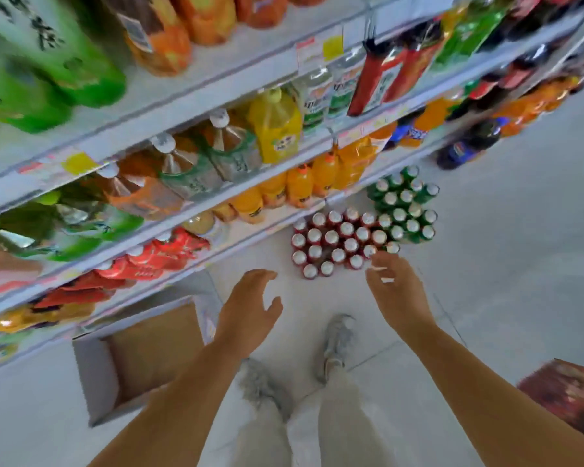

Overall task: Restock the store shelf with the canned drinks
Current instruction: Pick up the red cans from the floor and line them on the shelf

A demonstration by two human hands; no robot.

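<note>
Several red cans (334,241) stand upright in a cluster on the pale floor, with several green cans (407,205) packed just beyond them to the right. My left hand (250,308) hovers above the floor short of the red cans, fingers spread and loosely bent, holding nothing. My right hand (391,291) reaches out with relaxed fingers, its fingertips over the near right edge of the red cluster. I cannot tell whether it touches a can. The store shelf (216,200) rises on the left, its tiers full of bottled drinks.
An open cardboard box (139,358) with nothing visible inside sits on the floor by the shelf's base at the lower left. My legs and grey shoes (338,345) stand between the box and the cans. A dark red pack (567,396) lies at the lower right.
</note>
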